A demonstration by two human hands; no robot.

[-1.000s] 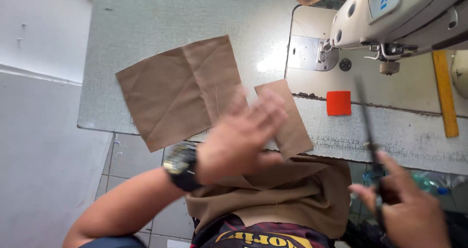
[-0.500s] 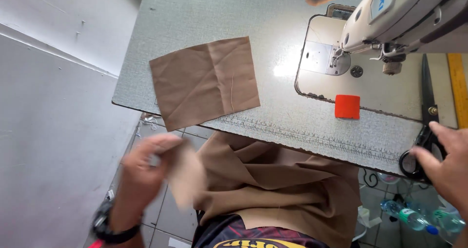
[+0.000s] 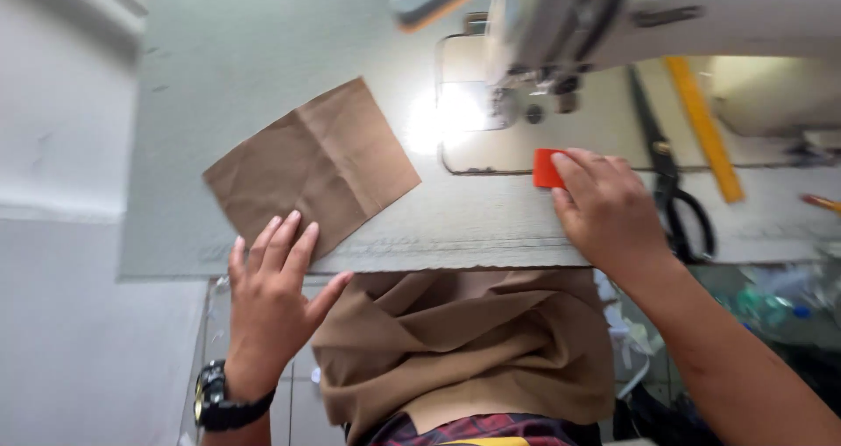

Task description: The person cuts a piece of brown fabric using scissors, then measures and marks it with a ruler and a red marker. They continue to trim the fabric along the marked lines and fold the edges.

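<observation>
A brown fabric piece (image 3: 315, 161) lies flat on the grey sewing table (image 3: 464, 227). My left hand (image 3: 276, 293) is open at the table's front edge, fingertips touching the near corner of that piece. My right hand (image 3: 604, 209) rests on the table with its fingers on a small red block (image 3: 547, 167), which it partly covers. Black scissors (image 3: 670, 187) lie on the table just right of that hand. A larger bunch of brown fabric (image 3: 464, 345) hangs over my lap below the table edge.
The white sewing machine (image 3: 613, 17) stands at the back right, its lamp glaring on the plate (image 3: 473, 139). A yellow ruler (image 3: 705, 126) lies right of the scissors. A white wall (image 3: 53, 148) bounds the left side.
The left hand let go of a small brown piece and rose to the table edge. The right hand released the scissors, which lie on the table, and moved left onto the red block.
</observation>
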